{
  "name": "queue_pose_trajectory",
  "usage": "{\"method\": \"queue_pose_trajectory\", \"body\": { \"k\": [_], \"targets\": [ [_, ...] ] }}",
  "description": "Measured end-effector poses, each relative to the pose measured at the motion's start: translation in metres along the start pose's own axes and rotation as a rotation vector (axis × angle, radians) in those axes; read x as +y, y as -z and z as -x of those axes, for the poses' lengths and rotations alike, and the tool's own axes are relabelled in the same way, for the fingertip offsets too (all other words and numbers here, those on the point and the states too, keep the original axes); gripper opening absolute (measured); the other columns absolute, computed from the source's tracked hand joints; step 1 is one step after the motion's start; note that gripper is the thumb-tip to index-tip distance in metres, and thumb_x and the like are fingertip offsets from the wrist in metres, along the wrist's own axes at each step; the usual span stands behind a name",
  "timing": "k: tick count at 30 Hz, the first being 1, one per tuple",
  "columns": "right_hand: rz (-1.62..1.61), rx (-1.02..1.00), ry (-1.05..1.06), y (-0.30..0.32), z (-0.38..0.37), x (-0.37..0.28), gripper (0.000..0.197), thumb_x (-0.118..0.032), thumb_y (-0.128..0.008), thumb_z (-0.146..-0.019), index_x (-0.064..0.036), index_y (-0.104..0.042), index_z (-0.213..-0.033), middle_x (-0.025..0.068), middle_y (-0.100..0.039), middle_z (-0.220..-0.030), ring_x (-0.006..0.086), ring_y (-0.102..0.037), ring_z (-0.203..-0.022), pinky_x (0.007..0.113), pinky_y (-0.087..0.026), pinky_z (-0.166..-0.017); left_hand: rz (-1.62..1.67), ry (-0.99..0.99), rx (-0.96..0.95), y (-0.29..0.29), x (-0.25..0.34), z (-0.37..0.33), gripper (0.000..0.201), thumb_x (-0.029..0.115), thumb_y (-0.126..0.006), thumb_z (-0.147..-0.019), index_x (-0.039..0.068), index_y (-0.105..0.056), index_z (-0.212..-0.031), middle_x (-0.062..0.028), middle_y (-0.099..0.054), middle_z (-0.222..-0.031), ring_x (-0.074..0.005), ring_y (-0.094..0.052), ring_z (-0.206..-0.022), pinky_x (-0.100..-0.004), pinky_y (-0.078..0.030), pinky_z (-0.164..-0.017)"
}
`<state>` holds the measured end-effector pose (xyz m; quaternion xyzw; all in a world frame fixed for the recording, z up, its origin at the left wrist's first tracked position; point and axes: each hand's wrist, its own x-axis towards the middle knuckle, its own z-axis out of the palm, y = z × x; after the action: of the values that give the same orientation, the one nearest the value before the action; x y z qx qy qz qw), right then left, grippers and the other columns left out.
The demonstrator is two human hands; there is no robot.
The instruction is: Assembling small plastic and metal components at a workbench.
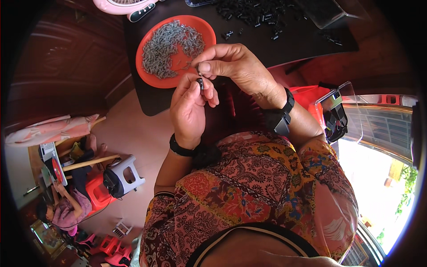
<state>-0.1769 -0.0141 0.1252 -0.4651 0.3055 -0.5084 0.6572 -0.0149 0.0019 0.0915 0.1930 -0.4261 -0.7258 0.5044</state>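
My left hand (190, 109) is closed, pinching a small black cylindrical part (200, 83) upright between thumb and fingertips. Just above it, my right hand (238, 69) is closed in a pinch. The tiny piece at its fingertips is mostly hidden, so its kind is unclear. The fingertips of both hands are close together, over the near right rim of an orange-red round tray (143, 75). Many small silvery metal pieces, like springs or screws (162, 49), lie heaped in that tray, with a bare patch toward its right side.
A dark table (153, 100) bears the tray and a pile of black parts (258, 11) at the far side. A clear plastic box (324, 13) stands far right. A pink item (124, 6) sits far left. To the left, another person (73, 204) sits near a grey stool (126, 175).
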Motion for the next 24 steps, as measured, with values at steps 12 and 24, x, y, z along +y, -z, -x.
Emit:
{"method": "queue_pose_trajectory", "body": {
  "k": [12, 24],
  "targets": [
    [-0.039, 0.028, 0.054, -0.011, 0.004, 0.014, 0.017, -0.009, -0.059, -0.093, 0.0029, -0.066, -0.102, 0.0086, -0.066, -0.075, 0.0121, -0.064, -0.058, 0.024, -0.055, -0.044, 0.093, -0.003, 0.052, -0.002, -0.001, 0.001, 0.021, 0.023, -0.041, -0.098, 0.004, -0.047, -0.091, -0.0061, -0.048, -0.078, -0.0162, -0.048, -0.068, -0.0287, -0.040, -0.061],
    [0.078, 0.088, 0.234, -0.025, 0.012, 0.027, 0.017, -0.005, -0.055, -0.095, 0.0017, -0.064, -0.107, 0.0086, -0.061, -0.088, 0.0110, -0.060, -0.064, 0.022, -0.052, -0.048, 0.013, -0.061, 0.046, -0.007, 0.001, 0.005, 0.024, 0.025, -0.042, -0.097, 0.002, -0.050, -0.100, -0.0011, -0.044, -0.082, -0.0107, -0.044, -0.072, -0.0260, -0.039, -0.062]
  ]
}}
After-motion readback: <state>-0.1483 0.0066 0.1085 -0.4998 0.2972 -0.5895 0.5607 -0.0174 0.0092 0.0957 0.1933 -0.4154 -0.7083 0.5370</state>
